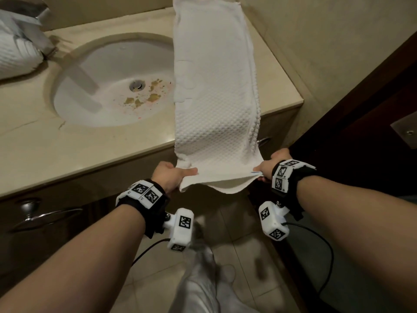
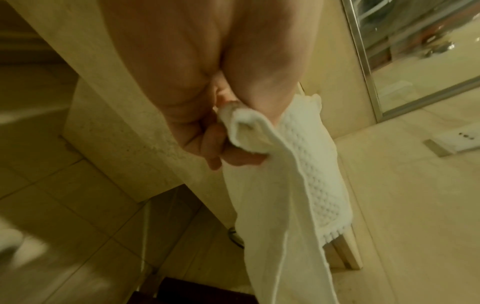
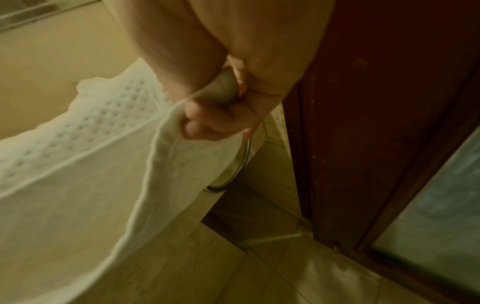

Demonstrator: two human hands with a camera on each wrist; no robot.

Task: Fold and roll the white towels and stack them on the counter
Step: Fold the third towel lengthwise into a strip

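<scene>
On the table [image 1: 94, 152] to the right of the sink [image 1: 108, 86], in the head view, a white towel [image 1: 214, 86] lies folded lengthwise into a long strip, its far end against the wall and its near end hanging past the table's front edge. The left hand [image 1: 168, 176] holds the near left corner of that end, thumb laid along the top of the cloth and fingers curled beneath, so its grip is pinching the towel. The right hand [image 1: 274, 166] holds the near right corner, its grip likewise pressed closed on the cloth, and the edge sags between the two hands. A second bundle of white cloth [image 1: 15, 53] rests at the far left of the table. In the left wrist view, the left hand [image 2: 207, 115] has its fingers [image 2: 215, 148] curled tight around a doubled corner of the towel [image 2: 280, 195], which hangs down beside the cabinet over the tiled floor [image 2: 78, 205]. In the right wrist view, the right hand [image 3: 221, 107] is clenched on the towel [image 3: 91, 164], fingertips [image 3: 194, 127] tucked into the cloth, with a curved metal handle [image 3: 241, 162] just behind it and a dark wooden door [image 3: 376, 123] to the side.
</scene>
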